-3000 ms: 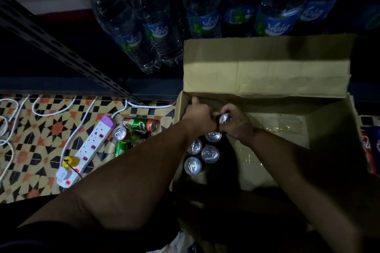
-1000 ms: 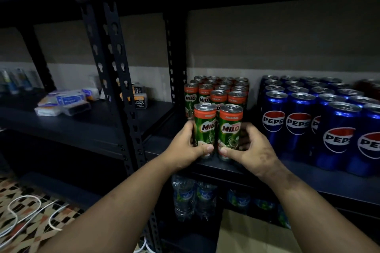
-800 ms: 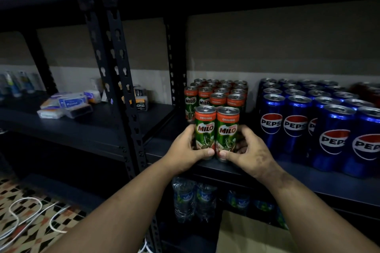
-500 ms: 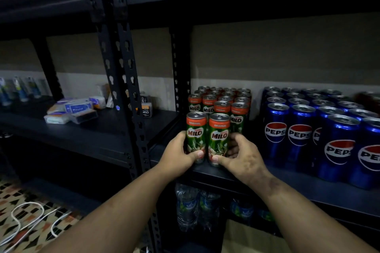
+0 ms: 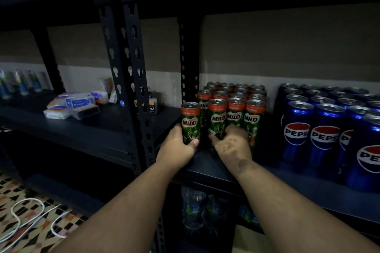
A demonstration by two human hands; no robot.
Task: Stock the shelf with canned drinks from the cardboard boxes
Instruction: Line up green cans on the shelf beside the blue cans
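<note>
A: Where is the can now?

B: The left hand (image 5: 176,148) holds one Milo can (image 5: 190,122) upright at the front edge of the shelf (image 5: 205,162), just left of the Milo group (image 5: 234,107). Its grip is closed around the lower body of the can.

A: And the right hand (image 5: 231,144)?

B: Its fingers curl around the bottom of a front-row can (image 5: 217,118) in the group.

A: How will the can handle?

B: I judge it is full, so rather heavy for its size, stiff, smooth and a little slippery. Holding low on the body seems steady.

A: How does it look?

B: Slim, green, with an orange band and a silver top.
</note>
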